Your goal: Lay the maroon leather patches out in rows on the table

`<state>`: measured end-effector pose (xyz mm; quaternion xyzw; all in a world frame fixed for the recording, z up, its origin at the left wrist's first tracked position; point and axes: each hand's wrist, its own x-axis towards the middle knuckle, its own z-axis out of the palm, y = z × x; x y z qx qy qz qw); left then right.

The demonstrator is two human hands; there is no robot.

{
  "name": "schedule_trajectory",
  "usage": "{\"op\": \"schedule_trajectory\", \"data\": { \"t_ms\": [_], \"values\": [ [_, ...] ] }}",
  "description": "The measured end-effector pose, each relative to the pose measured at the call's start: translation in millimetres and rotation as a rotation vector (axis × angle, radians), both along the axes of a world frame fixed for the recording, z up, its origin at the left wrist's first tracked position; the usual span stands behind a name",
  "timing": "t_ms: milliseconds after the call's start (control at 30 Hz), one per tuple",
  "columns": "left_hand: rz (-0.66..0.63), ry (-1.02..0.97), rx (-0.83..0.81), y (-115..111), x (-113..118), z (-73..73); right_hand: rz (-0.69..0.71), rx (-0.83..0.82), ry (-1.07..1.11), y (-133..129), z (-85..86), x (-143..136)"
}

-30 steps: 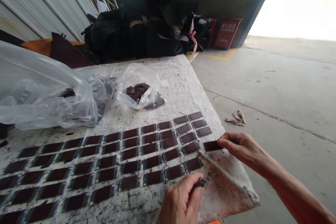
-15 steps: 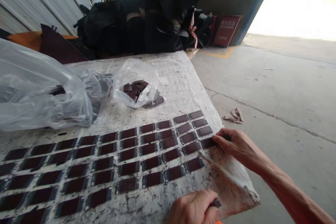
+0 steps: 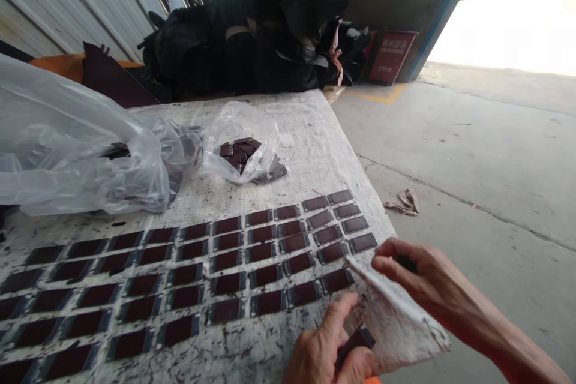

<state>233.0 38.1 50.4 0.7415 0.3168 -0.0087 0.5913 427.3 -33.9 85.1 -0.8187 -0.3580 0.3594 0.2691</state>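
My left hand (image 3: 321,345) is low at the table's front edge, its thumb and fingers closed around a small stack of dark brown leather pieces (image 3: 356,345), index finger stretched forward. Beside the right end of the laid-out rows, my right hand (image 3: 416,267) hovers with fingers curled together. Something dark shows inside its curl, too hidden to name. Closest to its fingertips lies a flat brown leather piece (image 3: 362,243) with a stitched edge. Several rows of similar rectangular pieces (image 3: 225,283), many with grey edges, run leftward across the white cloth-covered table (image 3: 310,126).
A clear plastic bag (image 3: 265,126) with brown pieces in it sits behind the rows. Left of it is a larger plastic bag (image 3: 81,132). Black bundles (image 3: 234,54) are piled beyond the table. A crumpled rag (image 3: 405,201) lies on the concrete floor to the right.
My right hand has let go of the leather piece at the row's right end and drawn back toward me. My left hand has turned and opened its index finger, showing the stack more.
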Motion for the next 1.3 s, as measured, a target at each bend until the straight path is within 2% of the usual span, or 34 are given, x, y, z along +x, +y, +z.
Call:
{"op": "schedule_trajectory", "data": {
  "t_ms": [67,133,200,267,367,467,600,700,767,900,1100,1300],
  "values": [
    [-0.021,-0.028,-0.055,1,3,4.1,0.100,0.015,0.271,-12,2.6,-15],
    [-0.037,-0.039,-0.080,0,6,6.3,0.130,0.014,0.451,-19,1.3,-26],
    [-0.051,-0.034,-0.080,-3,9,6.8,0.109,0.026,0.550,-23,-2.9,-30],
    [-0.064,-0.039,-0.008,-5,9,6.2,0.083,0.067,0.561,-24,-8.7,-25],
    [-0.027,-0.132,0.235,-6,6,4.3,-0.028,0.112,0.424,-27,-18.6,-5],
    [-0.056,-0.237,0.517,-6,3,1.9,-0.148,0.050,0.289,-28,-26.4,12],
    [-0.154,-0.254,0.864,-8,6,-4.0,-0.179,0.015,0.274,-26,-30.0,16],
    [-0.101,-0.198,1.097,-13,15,-8.5,-0.180,0.014,0.280,-23,-29.4,13],
    [-0.073,-0.140,1.190,-16,21,-10.2,-0.192,0.018,0.278,-21,-28.7,11],
    [-0.109,-0.109,1.258,-17,31,-12.1,-0.225,0.039,0.286,-17,-28.5,9],
    [-0.149,0.011,1.234,-16,38,-14.8,-0.215,0.006,0.235,-15,-31.8,7],
    [-0.156,0.039,1.218,-18,42,-13.4,-0.188,-0.101,-0.055,-14,-35.3,-5]
  ]
}}
